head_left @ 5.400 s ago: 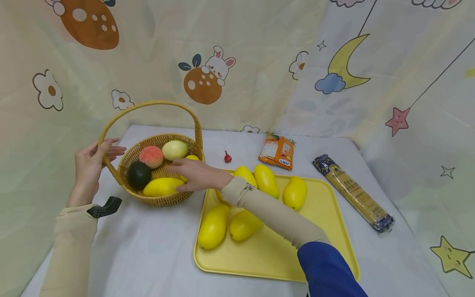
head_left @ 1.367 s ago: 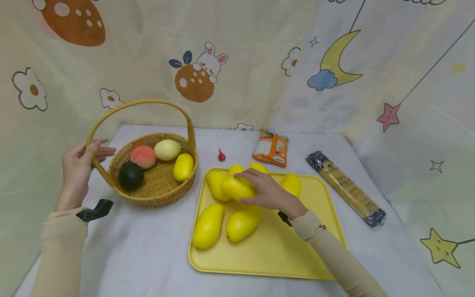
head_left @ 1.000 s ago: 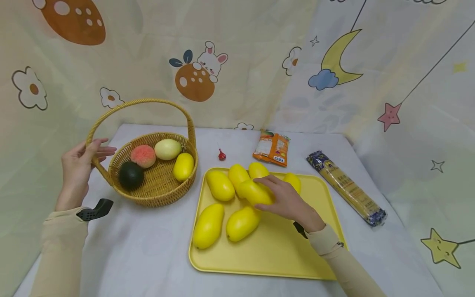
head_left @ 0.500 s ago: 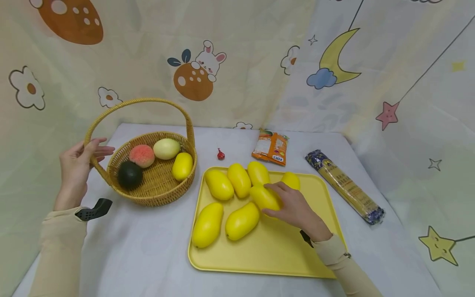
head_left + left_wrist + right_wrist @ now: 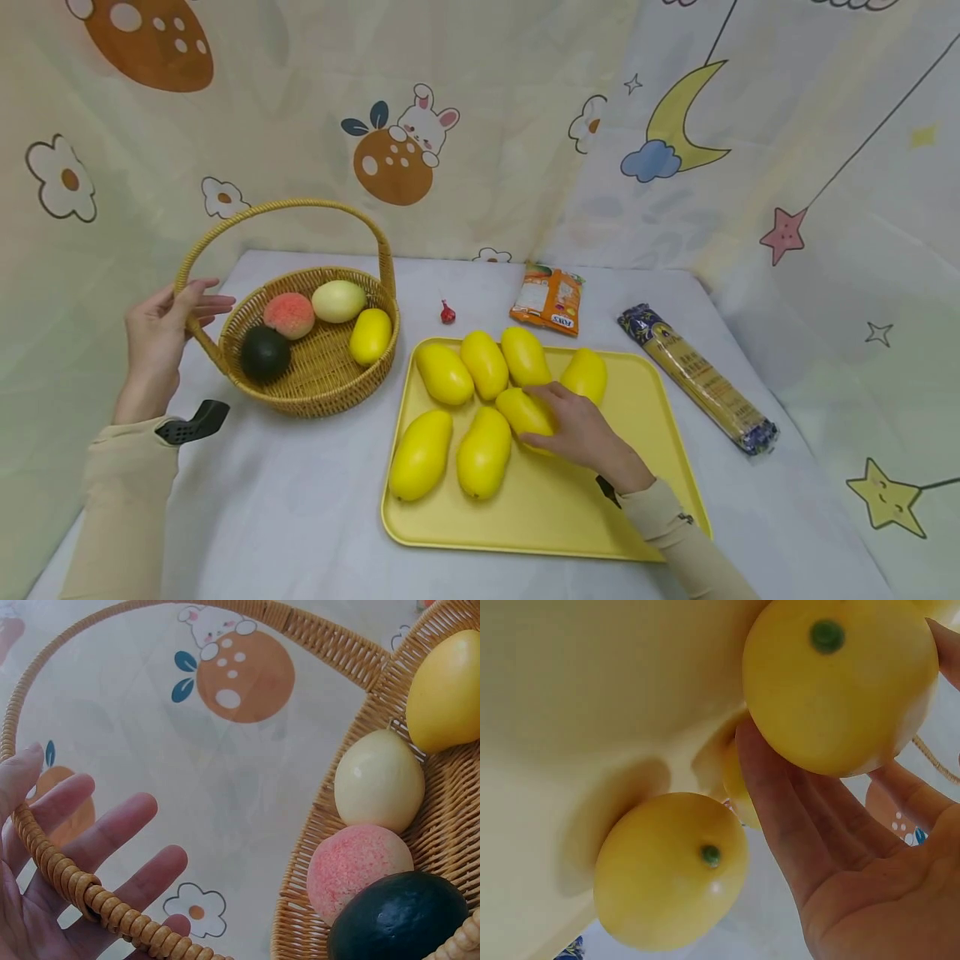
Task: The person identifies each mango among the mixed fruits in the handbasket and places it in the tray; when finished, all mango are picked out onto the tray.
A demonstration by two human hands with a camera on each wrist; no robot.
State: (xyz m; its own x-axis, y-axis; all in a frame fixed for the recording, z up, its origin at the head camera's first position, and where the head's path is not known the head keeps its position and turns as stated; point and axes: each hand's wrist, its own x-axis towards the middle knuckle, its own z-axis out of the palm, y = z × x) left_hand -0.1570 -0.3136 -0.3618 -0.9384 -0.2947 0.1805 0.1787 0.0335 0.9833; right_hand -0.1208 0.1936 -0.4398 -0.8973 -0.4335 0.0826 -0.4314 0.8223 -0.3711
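My left hand [image 5: 153, 350] holds the basket's handle [image 5: 75, 889] between thumb and palm, its other fingers extended behind it. In the wicker basket [image 5: 322, 407] lie a dark green oval fruit [image 5: 265, 354], a pink fuzzy peach [image 5: 289, 317], a pale yellow-green fruit [image 5: 339, 301] and a yellow mango [image 5: 371, 337]. On the yellow tray [image 5: 555, 525], my right hand [image 5: 581, 429] grips another yellow mango [image 5: 522, 415], fingers on its far side and thumb on the near side. Several more mangoes sit around it, one [image 5: 483, 454] right at its left. The right wrist view shows the gripped mango's green stem end [image 5: 827, 636].
Behind the tray lie an orange snack packet [image 5: 549, 302] and a small red wrapped candy [image 5: 447, 312]. A long bag of noodles [image 5: 697, 379] lies along the tray's right side. A printed curtain [image 5: 510, 125] hangs behind the white-covered table [image 5: 300, 500].
My right hand has left the basket and carried a mango onto the tray, lately shifting slightly left and lower. The front-middle mango has turned more lengthwise. The left hand stays at the handle.
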